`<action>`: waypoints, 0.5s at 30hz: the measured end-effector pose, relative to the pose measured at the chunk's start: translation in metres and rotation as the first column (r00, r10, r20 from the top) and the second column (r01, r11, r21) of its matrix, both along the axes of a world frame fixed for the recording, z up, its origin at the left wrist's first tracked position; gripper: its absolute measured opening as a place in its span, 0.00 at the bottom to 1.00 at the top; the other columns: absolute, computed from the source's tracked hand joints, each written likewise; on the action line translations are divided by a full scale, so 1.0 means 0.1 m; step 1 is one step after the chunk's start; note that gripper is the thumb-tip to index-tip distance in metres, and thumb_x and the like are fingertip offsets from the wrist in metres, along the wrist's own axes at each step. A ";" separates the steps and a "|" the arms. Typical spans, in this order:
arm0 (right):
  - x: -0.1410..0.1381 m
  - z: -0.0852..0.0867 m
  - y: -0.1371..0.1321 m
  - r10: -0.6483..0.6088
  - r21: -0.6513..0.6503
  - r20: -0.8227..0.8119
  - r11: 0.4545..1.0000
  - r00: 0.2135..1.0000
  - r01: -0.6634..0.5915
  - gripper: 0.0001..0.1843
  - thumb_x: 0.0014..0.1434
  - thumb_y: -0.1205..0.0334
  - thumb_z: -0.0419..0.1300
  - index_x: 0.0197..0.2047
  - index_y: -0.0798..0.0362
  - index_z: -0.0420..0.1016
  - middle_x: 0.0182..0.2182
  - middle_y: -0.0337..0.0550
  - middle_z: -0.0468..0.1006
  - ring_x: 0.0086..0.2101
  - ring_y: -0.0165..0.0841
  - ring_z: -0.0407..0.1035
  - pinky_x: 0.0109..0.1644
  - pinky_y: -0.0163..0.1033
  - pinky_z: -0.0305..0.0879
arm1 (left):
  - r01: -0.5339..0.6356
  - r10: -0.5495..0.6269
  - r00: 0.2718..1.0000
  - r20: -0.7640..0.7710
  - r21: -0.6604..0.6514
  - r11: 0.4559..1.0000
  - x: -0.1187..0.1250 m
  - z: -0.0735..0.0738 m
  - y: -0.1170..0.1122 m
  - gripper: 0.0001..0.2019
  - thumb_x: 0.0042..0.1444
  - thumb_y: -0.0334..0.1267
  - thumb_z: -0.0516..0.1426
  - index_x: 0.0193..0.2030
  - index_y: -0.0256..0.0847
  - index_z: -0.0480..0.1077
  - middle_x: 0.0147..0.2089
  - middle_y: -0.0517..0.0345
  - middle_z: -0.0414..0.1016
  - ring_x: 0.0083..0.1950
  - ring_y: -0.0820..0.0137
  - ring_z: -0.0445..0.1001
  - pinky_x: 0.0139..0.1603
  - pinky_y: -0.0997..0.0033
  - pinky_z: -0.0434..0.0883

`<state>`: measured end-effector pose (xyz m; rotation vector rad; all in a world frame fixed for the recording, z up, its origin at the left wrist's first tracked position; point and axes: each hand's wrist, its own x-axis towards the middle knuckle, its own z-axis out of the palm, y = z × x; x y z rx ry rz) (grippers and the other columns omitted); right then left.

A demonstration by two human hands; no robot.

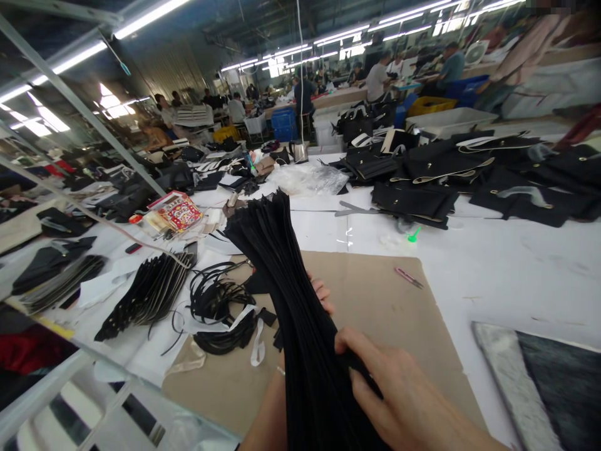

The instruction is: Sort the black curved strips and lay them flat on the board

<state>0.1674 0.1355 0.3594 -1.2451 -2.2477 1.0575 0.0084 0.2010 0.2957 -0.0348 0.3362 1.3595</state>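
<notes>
A thick bundle of long black fabric strips [300, 326] rises from the lower middle of the view, fanned out at its far end. My left hand [322, 294] is wrapped round the bundle from behind; only its fingertips show past the right edge, and the forearm comes up on the left. With thumb and fingers, my right hand [380, 376] pinches the outer strips on the near right side. Underneath lies a brown board [375, 300]. Left of the bundle sits a coil of thin black cord [220, 313] with white tape ends.
Pink-handled thread snips [408, 277] lie on the board. Stacked black pieces [145, 294] sit at left, near a red patterned box [181, 212]. Black bag parts [422, 169] are piled at back right. A grey-black sheet [539, 382] lies at right. People work at tables behind.
</notes>
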 end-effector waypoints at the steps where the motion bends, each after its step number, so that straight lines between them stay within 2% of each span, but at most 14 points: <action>1: 0.00 0.00 0.00 0.005 -0.008 0.012 1.000 1.000 -0.005 0.17 0.58 0.74 0.46 0.45 0.46 0.66 0.39 0.37 0.74 0.38 0.35 0.70 0.43 0.40 0.61 | -0.001 0.001 1.000 0.002 0.000 1.000 0.00 -0.01 0.00 0.11 0.65 0.38 0.46 0.36 0.39 0.65 0.29 0.63 0.47 0.27 0.77 0.52 0.24 0.84 0.59; 5: -0.01 0.00 0.03 0.025 -0.073 0.065 0.997 0.998 -0.020 0.14 0.60 0.72 0.46 0.39 0.47 0.69 0.36 0.38 0.73 0.35 0.34 0.69 0.41 0.40 0.62 | 0.002 -0.003 1.000 0.030 0.019 1.000 -0.01 -0.05 0.00 0.10 0.65 0.39 0.47 0.36 0.39 0.64 0.29 0.63 0.48 0.27 0.79 0.54 0.25 0.84 0.59; 11: -0.01 0.07 0.05 0.060 -0.085 0.142 0.995 0.988 -0.048 0.14 0.58 0.73 0.48 0.41 0.48 0.70 0.39 0.40 0.72 0.36 0.36 0.70 0.41 0.42 0.65 | 0.004 -0.007 0.995 0.097 0.034 0.999 0.00 -0.05 0.00 0.07 0.64 0.37 0.48 0.37 0.38 0.64 0.29 0.64 0.50 0.27 0.79 0.58 0.25 0.84 0.60; 15: -0.02 0.08 0.07 0.052 -0.103 0.179 0.994 0.982 -0.034 0.14 0.55 0.76 0.48 0.38 0.49 0.68 0.36 0.40 0.72 0.34 0.36 0.71 0.39 0.41 0.65 | -0.010 0.006 0.998 0.067 0.052 0.999 0.03 -0.05 0.00 0.04 0.60 0.35 0.52 0.36 0.38 0.64 0.29 0.64 0.50 0.27 0.79 0.58 0.25 0.83 0.61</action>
